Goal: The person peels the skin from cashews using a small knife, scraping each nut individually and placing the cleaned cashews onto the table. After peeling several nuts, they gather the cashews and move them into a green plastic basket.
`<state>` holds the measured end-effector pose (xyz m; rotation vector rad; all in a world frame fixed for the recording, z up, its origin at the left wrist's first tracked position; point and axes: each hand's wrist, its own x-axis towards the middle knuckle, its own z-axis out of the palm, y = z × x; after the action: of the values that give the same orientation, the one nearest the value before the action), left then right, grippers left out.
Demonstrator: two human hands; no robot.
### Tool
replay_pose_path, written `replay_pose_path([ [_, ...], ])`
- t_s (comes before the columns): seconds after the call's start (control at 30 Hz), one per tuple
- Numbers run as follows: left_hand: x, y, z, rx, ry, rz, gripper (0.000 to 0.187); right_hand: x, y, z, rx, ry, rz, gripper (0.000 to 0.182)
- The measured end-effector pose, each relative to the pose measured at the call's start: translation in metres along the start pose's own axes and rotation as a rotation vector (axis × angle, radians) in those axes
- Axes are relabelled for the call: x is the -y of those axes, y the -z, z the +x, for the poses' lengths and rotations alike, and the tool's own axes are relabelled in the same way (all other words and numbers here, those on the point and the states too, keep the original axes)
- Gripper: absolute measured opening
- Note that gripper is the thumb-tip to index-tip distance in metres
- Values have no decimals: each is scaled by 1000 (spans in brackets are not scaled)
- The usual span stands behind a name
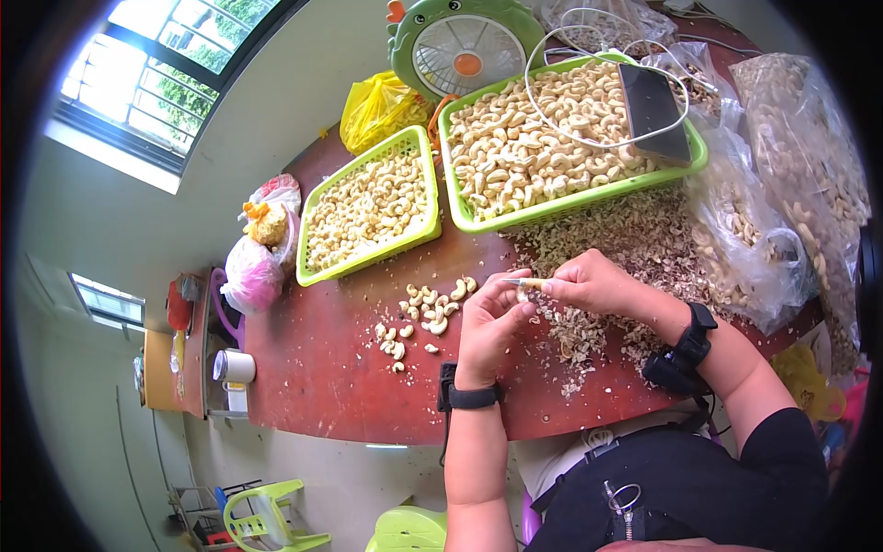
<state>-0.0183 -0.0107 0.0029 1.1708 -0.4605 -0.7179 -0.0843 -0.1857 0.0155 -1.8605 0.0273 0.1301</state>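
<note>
My right hand (589, 283) grips a small knife (533, 282) with a light yellowish handle, its blade pointing left toward my other hand. My left hand (490, 322) is closed, fingertips pinching what looks like a cashew nut (522, 295) beside the blade; the fingers partly cover it. Left of that hand, several loose cashew nuts (440, 308) lie on the red table (322, 368). Flaky brown skins (589, 336) are heaped beneath and beyond my right hand.
A small green basket (368, 258) and a larger green basket (570, 198) hold cashews; a phone (653, 110) with white cable rests on the larger. Behind stand a green fan (467, 55) and yellow bag (382, 110). Clear plastic bags (750, 221) fill the right; a mug (235, 366) stands left.
</note>
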Motion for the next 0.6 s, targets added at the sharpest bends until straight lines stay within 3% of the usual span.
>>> replay_pose_path([
  [0.6, -9, 8, -2, -32, -240, 139, 34, -12, -9, 4, 33, 14, -46, 43],
])
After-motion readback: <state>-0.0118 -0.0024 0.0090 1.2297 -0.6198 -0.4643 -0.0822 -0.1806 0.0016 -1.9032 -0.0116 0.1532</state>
